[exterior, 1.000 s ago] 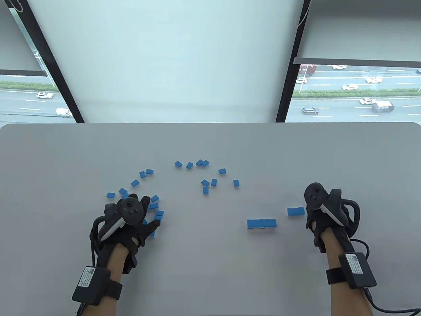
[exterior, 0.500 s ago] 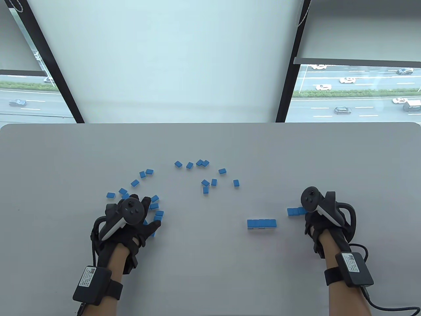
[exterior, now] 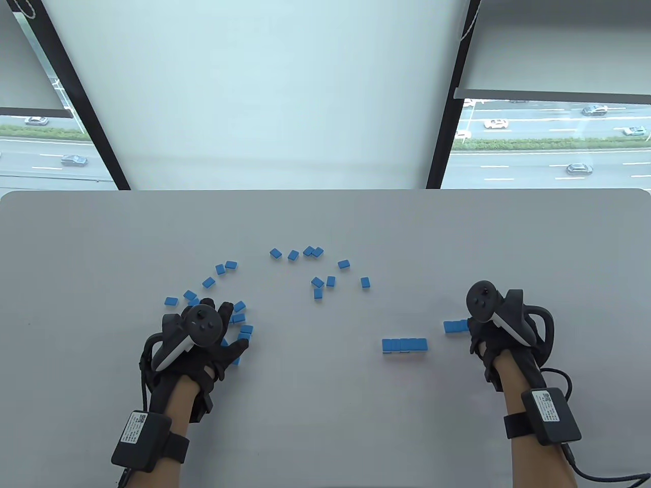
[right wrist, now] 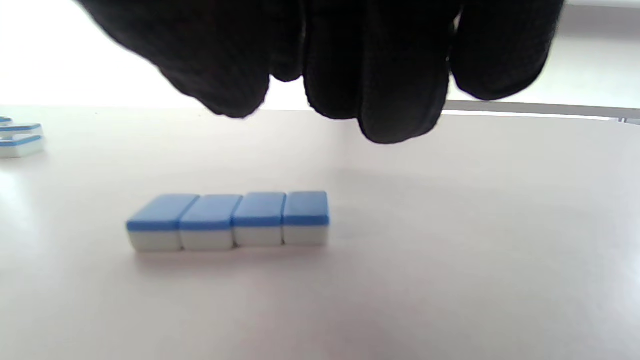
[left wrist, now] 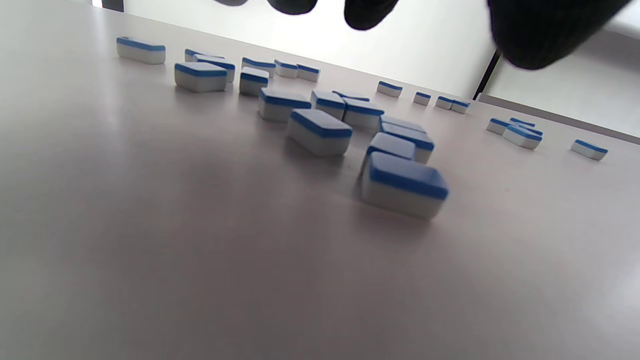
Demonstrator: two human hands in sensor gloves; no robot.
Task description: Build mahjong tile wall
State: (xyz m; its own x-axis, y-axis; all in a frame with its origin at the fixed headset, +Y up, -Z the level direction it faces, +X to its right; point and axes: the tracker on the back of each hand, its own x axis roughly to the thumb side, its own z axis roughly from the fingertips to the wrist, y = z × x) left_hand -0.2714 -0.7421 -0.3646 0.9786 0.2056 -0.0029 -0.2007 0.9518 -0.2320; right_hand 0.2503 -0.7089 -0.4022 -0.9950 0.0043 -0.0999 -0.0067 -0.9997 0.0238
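Blue-backed mahjong tiles lie on a grey table [exterior: 325,406]. A finished row of tiles [exterior: 404,345] sits right of centre. A shorter row [exterior: 454,327] lies just right of it, its right end hidden under my right hand [exterior: 478,330]. In the right wrist view a row of four tiles [right wrist: 230,220] lies on the table below my fingers [right wrist: 400,75], which hang above it without touching. My left hand [exterior: 229,325] is spread over a cluster of loose tiles [left wrist: 320,131]; its fingertips [left wrist: 370,10] are clear of them. Both hands hold nothing.
More loose tiles are scattered at mid-table [exterior: 318,282] and further left [exterior: 225,266]. The table's far edge [exterior: 325,191] meets a window with a blind.
My right hand has shifted slightly left over the right end of the short row. The left hand and the tiles have not moved.
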